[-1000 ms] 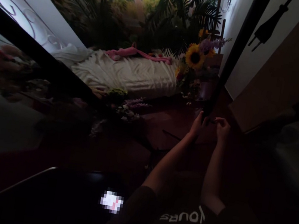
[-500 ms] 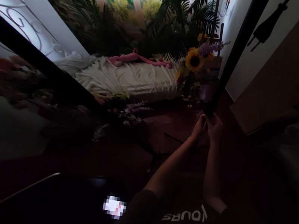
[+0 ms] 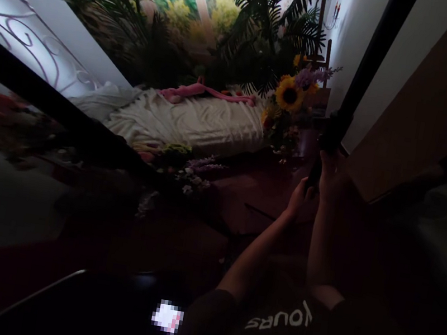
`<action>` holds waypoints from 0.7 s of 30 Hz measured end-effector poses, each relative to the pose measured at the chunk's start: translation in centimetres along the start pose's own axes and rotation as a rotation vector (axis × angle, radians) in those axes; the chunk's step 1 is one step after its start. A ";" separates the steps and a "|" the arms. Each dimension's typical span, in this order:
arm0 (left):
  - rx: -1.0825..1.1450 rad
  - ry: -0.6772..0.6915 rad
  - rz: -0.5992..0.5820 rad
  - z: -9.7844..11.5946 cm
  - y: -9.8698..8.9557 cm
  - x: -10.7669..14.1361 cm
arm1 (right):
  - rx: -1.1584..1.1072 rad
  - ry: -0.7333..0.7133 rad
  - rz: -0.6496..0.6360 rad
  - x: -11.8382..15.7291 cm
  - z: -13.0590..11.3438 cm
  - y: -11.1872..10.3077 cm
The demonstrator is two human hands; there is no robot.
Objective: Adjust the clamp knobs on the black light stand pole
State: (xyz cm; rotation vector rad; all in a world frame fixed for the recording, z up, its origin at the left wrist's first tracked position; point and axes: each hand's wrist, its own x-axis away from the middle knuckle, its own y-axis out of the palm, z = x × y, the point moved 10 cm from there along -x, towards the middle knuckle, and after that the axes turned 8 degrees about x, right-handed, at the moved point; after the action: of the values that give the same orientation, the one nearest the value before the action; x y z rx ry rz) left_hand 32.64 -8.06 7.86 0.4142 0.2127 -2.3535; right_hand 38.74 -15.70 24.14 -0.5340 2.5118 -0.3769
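A black stand pole (image 3: pixel 376 61) slants from the upper right down to my hands, with a thick collar (image 3: pixel 334 125) partway along it. My left hand (image 3: pixel 297 199) is closed round the thinner lower part of the pole. Just below the collar, my right hand (image 3: pixel 329 170) is wrapped on the same pole, higher than the left. The light is dim, so the fingertips on the far side are hidden. Below the hands, the pole's lower end fades into the dark.
A second black pole (image 3: pixel 59 107) crosses the left side diagonally. Ahead lies a cream-draped bench (image 3: pixel 205 122) with a pink plush toy (image 3: pixel 188 92). Sunflowers (image 3: pixel 289 93) stand near the pole, and palm leaves (image 3: pixel 267 21) behind. A dark flat surface (image 3: pixel 68 313) is at lower left.
My right hand has moved up and away from the left, and the pole's collar now shows above it. The left hand is slightly lower. A dangling black plug at upper right is no longer visible.
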 end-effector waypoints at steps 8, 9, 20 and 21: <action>0.047 -0.003 0.015 -1.0 0.1 0.1 | -0.067 0.053 -0.084 0.3 4.5 -2.5; 0.048 0.000 0.013 -1.0 0.1 0.1 | -0.071 0.075 -0.130 0.8 5.5 -2.6; -0.013 0.039 0.041 -0.2 -0.6 0.0 | -0.096 0.330 -0.437 6.0 13.4 -0.5; -0.012 0.034 0.042 -0.3 -0.6 0.0 | -0.101 0.330 -0.425 6.0 13.3 -0.3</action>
State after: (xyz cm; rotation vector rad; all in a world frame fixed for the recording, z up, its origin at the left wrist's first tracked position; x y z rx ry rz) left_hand 32.34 -7.54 7.63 0.4484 0.2322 -2.3043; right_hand 41.60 -20.70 10.68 -1.1356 2.7297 -0.5332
